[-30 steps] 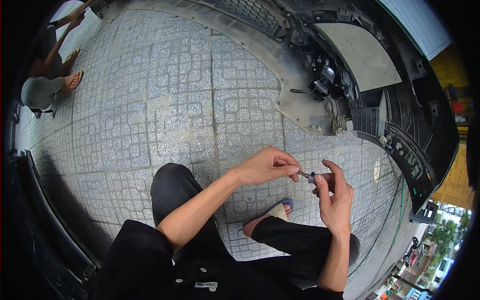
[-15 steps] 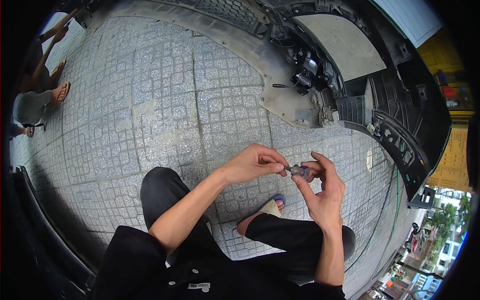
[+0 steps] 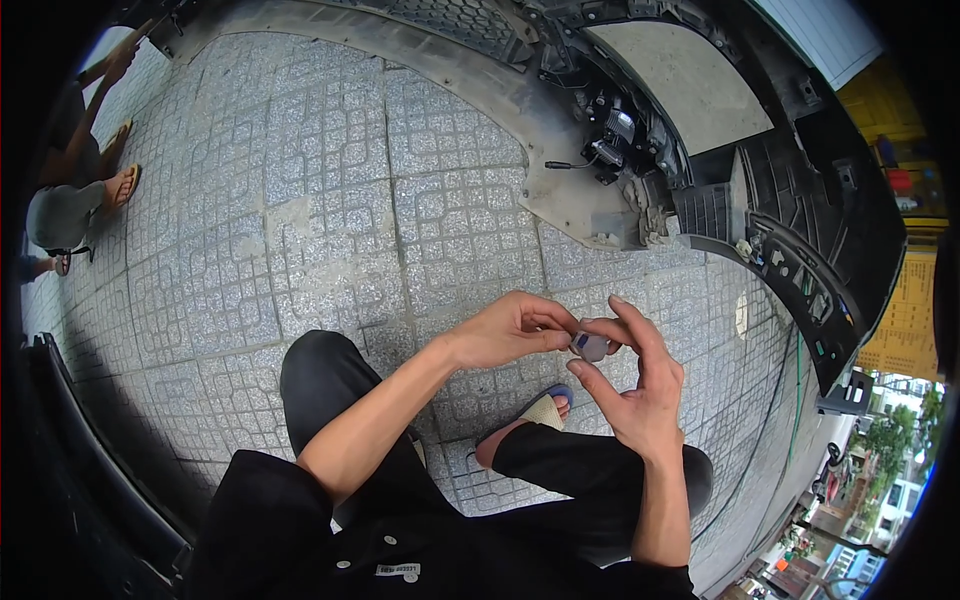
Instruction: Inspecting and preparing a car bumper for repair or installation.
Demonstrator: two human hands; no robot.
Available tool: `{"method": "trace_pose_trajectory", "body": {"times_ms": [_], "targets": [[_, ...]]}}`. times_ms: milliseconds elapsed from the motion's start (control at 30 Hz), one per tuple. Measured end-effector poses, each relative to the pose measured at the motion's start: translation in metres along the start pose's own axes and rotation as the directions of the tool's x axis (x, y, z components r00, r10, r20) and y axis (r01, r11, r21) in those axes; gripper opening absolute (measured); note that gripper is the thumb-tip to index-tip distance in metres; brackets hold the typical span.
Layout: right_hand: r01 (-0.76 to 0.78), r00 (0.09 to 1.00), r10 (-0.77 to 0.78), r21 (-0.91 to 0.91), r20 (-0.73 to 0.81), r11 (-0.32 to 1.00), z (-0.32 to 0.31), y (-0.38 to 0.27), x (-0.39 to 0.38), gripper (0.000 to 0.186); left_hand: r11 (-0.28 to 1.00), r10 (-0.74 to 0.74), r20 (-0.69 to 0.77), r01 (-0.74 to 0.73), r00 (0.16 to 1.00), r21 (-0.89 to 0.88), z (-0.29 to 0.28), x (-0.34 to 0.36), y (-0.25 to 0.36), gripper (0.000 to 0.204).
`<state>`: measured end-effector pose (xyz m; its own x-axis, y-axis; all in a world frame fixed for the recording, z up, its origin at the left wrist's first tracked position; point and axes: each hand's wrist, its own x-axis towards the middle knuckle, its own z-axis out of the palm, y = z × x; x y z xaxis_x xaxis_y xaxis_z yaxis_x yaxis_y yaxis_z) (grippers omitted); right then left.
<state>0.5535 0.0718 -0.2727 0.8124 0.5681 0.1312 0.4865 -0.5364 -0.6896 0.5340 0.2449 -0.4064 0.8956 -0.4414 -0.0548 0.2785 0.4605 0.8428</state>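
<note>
Low in the middle of the head view, above my bent legs, both my hands meet at a small, rounded translucent grey plastic part [image 3: 591, 346] with a dark blue bit on it. My left hand [image 3: 510, 330] pinches it at its left side; whatever its fingertips cover is hidden. My right hand [image 3: 640, 390] has curled fingers against the part's right side, the index finger raised and the thumb just below it.
A large black car bumper [image 3: 830, 230] with attached fittings [image 3: 610, 140] lies along the top and right. A dark panel [image 3: 80, 440] is at left. Another person's legs and sandalled foot [image 3: 120, 185] are at upper left. A green hose [image 3: 800, 400] runs along the right.
Both hands have shifted slightly left since a second ago. The part has turned in my fingers; its slim stem, visible earlier, is now hidden, and my right thumb has moved lower.
</note>
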Motion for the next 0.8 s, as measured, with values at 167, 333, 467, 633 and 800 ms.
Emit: {"method": "trace_pose_trajectory", "body": {"times_ms": [167,333,467,633,800], "targets": [[0.033,0.999,-0.034,0.032,0.018,0.999,0.0004,-0.0004,-0.0003,0.066,1.000,0.001,0.010,0.000,1.000,-0.018,-0.0020,-0.0003,-0.0034,0.023],[0.045,0.999,-0.046,0.050,0.023,0.998,-0.0013,-0.0005,-0.0004,0.063,0.999,0.039,0.005,-0.039,0.999,-0.024,-0.0005,-0.0001,0.0005,0.022],[0.107,0.993,-0.107,0.009,0.058,0.994,-0.0031,-0.0019,0.0005,0.059,0.998,0.052,0.002,-0.051,0.999,-0.035,0.0000,0.0001,-0.0040,0.023],[0.045,0.999,-0.046,-0.052,-0.019,0.998,-0.0033,-0.0042,-0.0004,0.056,0.999,0.029,-0.060,-0.031,0.998,-0.028,0.0020,-0.0014,0.0011,0.020],[-0.067,0.993,0.061,-0.058,-0.102,0.996,0.0002,0.0008,-0.0007,0.060,0.993,0.030,-0.068,-0.037,0.997,-0.113,-0.0023,-0.0053,0.0037,0.020]]}}
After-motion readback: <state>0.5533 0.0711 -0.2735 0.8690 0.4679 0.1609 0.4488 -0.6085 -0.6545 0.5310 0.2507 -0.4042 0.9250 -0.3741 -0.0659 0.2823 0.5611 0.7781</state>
